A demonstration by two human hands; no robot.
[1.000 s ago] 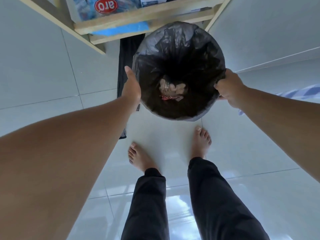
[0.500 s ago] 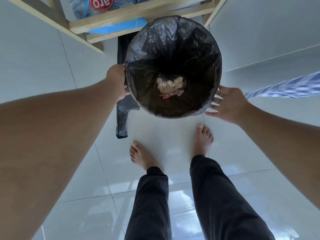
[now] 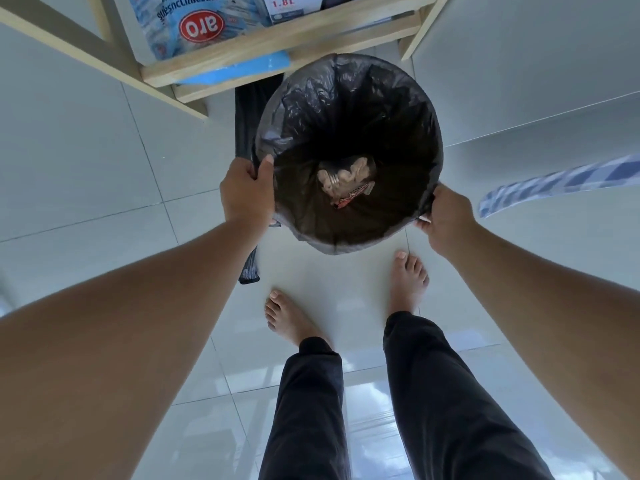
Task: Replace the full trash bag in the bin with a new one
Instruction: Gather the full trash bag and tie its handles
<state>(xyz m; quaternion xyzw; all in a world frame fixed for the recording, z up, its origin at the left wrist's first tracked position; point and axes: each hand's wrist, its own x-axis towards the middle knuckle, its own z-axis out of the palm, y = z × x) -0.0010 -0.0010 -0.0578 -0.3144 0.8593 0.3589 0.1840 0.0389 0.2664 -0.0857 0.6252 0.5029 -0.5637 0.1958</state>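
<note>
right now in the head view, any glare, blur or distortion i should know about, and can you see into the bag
Head view: window glare on the glossy floor by the legs; wide-angle lens bends the shelf and stretches the forearms; the checked cloth at right is motion-blurred; the bag interior is dark, with only some trash at the bottom readable.

Glossy pale floor tiles reflect daylight at the bottom of the frame, while a light wooden shelf stocked with packaged goods spans the top.
</note>
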